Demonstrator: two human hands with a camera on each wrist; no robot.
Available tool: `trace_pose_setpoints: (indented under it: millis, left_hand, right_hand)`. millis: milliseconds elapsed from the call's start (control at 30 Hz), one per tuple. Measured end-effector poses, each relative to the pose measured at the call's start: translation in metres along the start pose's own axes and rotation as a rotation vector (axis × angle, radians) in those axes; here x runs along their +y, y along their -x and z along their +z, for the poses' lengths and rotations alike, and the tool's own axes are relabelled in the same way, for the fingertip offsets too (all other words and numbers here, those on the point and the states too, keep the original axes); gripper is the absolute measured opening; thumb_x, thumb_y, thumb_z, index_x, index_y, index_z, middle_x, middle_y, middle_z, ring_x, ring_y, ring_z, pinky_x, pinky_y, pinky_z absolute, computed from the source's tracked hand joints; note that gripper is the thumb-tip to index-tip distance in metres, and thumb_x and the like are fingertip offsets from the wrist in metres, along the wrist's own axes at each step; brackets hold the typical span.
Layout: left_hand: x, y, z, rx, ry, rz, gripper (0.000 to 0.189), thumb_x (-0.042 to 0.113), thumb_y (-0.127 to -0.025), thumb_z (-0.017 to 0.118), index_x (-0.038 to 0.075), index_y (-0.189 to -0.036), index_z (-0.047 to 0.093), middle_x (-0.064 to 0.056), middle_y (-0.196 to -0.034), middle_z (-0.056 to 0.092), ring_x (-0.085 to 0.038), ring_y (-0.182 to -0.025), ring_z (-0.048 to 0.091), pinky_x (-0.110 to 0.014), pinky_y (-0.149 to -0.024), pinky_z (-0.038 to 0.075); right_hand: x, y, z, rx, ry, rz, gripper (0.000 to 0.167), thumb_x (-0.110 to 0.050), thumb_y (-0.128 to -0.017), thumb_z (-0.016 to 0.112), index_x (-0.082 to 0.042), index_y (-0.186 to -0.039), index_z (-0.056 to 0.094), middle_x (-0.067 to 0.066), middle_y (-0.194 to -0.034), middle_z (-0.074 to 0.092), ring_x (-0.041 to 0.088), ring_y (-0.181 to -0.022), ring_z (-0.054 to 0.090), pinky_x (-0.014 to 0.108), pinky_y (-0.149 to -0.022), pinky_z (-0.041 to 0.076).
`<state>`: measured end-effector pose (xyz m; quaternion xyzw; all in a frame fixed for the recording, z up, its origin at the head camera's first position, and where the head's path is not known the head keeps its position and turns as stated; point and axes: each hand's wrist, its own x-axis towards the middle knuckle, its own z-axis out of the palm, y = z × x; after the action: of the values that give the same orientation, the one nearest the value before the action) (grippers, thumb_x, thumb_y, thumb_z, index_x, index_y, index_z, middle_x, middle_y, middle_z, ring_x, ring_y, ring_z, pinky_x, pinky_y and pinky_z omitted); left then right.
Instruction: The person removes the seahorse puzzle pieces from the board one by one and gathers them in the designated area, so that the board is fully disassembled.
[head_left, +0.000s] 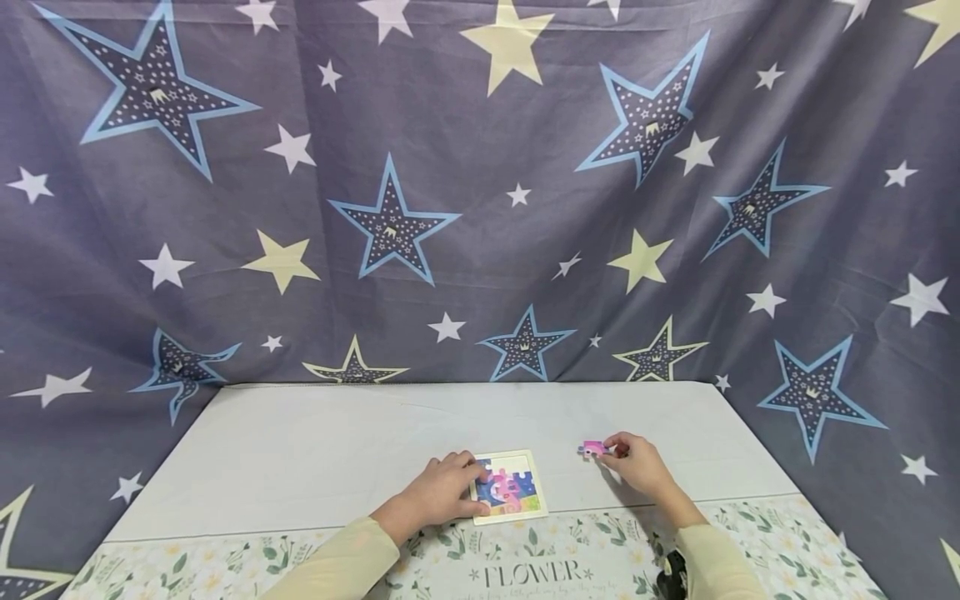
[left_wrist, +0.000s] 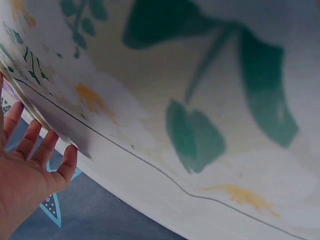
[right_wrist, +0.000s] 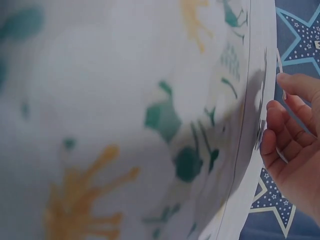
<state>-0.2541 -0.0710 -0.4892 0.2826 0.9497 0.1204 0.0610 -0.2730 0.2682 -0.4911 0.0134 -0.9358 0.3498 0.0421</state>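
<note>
Partly, the left hand [head_left: 435,493] covers the left side of the puzzle tray [head_left: 538,483], so the picture beneath its fingers stays hidden; the hand grips that rim, fingers bent over it and thumb at the near corner. Only a sliver of the tray enters the left wrist view, cut by the edge. The right hand [head_left: 643,467], well apart to the right, pinches a pink puzzle piece [head_left: 593,448]; whether the piece touches the surface [head_left: 337,458] is unclear. Something dark red at those fingers is too small to make out. A black object [head_left: 672,577] beside the right sleeve [head_left: 716,562] is cut off below, as are both sleeves.

The surface is white, with a floral strip [head_left: 225,560] of green leaves and pale blossoms along the near side, bordered by a thin dark line. Behind and on both sides hangs a grey-blue curtain [head_left: 465,125] patterned with white, yellow and blue-edged stars, some bearing little crowns.

"FLOWER" reads on the strip between two small asterisk-like marks; the fine script underneath is illegible.
</note>
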Motion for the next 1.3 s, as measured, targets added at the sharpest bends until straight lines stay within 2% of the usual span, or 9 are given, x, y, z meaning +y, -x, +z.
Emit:
trace_pose_setpoints:
  millis: [400,633,867,1100,1300]
  left_hand:
    - [0.002,-0.001,-0.002,0.005,-0.007,-0.001,0.056,0.063,-0.08,0.057,0.025,-0.12,0.058,0.002,-0.118,0.052,-0.016,-0.11,0.05,-0.044,-0.093,0.042]
    - [0.0,-0.001,-0.002,-0.014,0.009,-0.001,0.058,0.065,-0.08,0.056,0.024,-0.121,0.058,0.001,-0.119,0.053,-0.017,-0.112,0.049,-0.045,-0.095,0.041]
    - [0.001,0.0,-0.003,-0.01,-0.001,0.001,0.057,0.065,-0.08,0.055,0.025,-0.121,0.057,0.001,-0.119,0.052,-0.017,-0.111,0.05,-0.044,-0.095,0.041]
    - [0.0,-0.001,-0.002,-0.008,0.004,0.008,0.056,0.064,-0.08,0.055,0.025,-0.121,0.058,0.002,-0.118,0.052,-0.016,-0.109,0.05,-0.044,-0.093,0.042]
    - [0.0,0.0,-0.002,-0.013,0.016,0.01,0.055,0.064,-0.08,0.056,0.026,-0.12,0.058,0.003,-0.117,0.053,-0.015,-0.108,0.05,-0.046,-0.092,0.042]
  right_hand:
    - [0.009,-0.004,-0.008,0.029,0.014,-0.001,0.023,-0.012,-0.081,0.07,0.0,-0.1,0.065,0.004,-0.076,0.06,0.012,-0.063,0.047,0.022,-0.051,0.039]
    - [0.01,-0.007,-0.008,0.007,0.028,0.011,0.022,-0.013,-0.082,0.069,0.0,-0.1,0.065,0.004,-0.075,0.057,0.014,-0.063,0.046,0.023,-0.051,0.037]
    - [0.011,-0.01,-0.008,-0.009,0.047,-0.014,0.022,-0.013,-0.082,0.069,0.001,-0.099,0.064,0.004,-0.071,0.054,0.013,-0.06,0.044,0.024,-0.051,0.037]
    - [0.013,-0.013,-0.007,-0.017,0.042,0.008,0.023,-0.013,-0.083,0.068,0.001,-0.101,0.064,0.004,-0.072,0.056,0.013,-0.06,0.045,0.024,-0.051,0.037]
    - [0.013,-0.009,-0.008,-0.012,0.027,-0.029,0.023,-0.015,-0.082,0.069,0.002,-0.097,0.064,0.005,-0.07,0.056,0.013,-0.059,0.046,0.025,-0.051,0.038]
